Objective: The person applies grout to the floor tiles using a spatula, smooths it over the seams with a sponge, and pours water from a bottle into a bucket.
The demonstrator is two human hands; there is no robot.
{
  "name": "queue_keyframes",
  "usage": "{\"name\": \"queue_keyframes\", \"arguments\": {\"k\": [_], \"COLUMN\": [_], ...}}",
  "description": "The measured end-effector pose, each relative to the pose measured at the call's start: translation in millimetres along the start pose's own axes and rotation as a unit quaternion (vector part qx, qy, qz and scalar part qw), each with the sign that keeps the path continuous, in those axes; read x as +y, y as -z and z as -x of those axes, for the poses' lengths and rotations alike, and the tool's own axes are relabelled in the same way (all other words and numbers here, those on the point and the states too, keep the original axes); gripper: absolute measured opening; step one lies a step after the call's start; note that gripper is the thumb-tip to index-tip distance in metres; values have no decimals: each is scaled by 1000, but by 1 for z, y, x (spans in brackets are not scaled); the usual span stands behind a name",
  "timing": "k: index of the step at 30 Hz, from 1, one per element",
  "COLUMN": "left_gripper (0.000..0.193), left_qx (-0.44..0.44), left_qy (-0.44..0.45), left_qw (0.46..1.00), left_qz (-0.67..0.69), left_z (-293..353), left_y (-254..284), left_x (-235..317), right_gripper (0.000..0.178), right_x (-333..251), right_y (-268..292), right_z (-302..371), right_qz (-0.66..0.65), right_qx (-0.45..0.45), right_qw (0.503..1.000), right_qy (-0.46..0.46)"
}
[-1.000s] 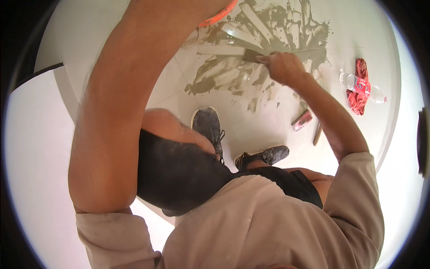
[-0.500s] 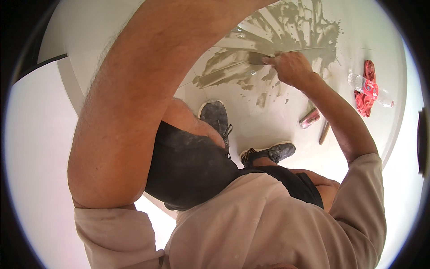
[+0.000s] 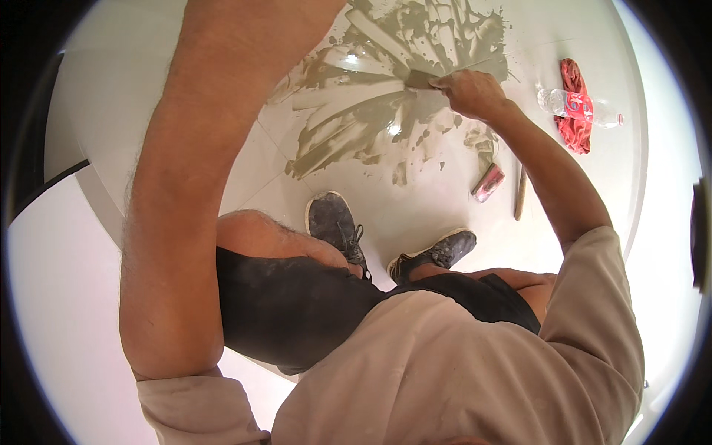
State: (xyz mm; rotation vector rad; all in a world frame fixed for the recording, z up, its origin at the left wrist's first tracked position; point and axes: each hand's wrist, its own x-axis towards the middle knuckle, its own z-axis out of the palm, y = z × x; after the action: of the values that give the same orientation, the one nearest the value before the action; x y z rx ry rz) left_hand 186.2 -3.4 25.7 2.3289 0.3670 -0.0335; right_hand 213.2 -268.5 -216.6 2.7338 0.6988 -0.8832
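My right hand [image 3: 475,95] is closed round a putty knife [image 3: 421,78], its blade pointing left over the smeared paste. The grey-green paste [image 3: 348,133] lies in fan-shaped streaks and splatters across the pale tiled floor, wet and shiny in spots. My left arm [image 3: 200,170] reaches up along the left side and leaves the picture at the top, so my left hand is out of sight. Closer to me than the right hand lies a tool with a pinkish-red handle [image 3: 488,183], its other end coated in paste.
A wooden stick or handle [image 3: 520,196] lies beside my right forearm. Farther right, a clear plastic bottle with a red label [image 3: 582,107] rests across a crumpled red cloth [image 3: 575,137]. My dark shoes [image 3: 331,222] stand on the floor just short of the paste.
The whole view has shifted, so the floor things appear farther left. My right hand and the putty knife have moved farther away over the paste. My left arm has swung leftward.
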Motion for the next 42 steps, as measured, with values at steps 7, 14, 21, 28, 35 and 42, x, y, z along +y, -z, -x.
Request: {"name": "queue_keyframes", "arguments": {"k": [7, 14, 21, 28, 35, 42], "left_gripper": [16, 16, 33, 31, 29, 29], "left_qx": [97, 133, 2, -9, -8, -24], "left_qy": [-276, -224, -168, -139, -143, -119], "left_qw": [956, 962, 984, 989, 989, 992], "left_qz": [-22, -85, -56, -45, -28, -29], "left_z": [-11, 1, -28, -10, -15, -1], "left_y": [-32, -18, -42, -35, -30, -32], "left_x": [-53, -47, -61, -46, -42, -37], "right_gripper": [46, 46, 53, 40, 50, 39], "right_x": [-16, 28, -73, 4, -59, 34], "right_y": [-7, -48, -173, -139, -174, -122], "right_z": [-44, 42, 109, 37, 108, 34], "right_qz": [-61, -170, -307, -327, -330, -292], "right_qx": [54, 0, 52, 257, 107, 184], "right_qw": [996, 974, 918, 883, 876, 901], "right_qy": [-47, -152, -246, -217, -335, -263]}}
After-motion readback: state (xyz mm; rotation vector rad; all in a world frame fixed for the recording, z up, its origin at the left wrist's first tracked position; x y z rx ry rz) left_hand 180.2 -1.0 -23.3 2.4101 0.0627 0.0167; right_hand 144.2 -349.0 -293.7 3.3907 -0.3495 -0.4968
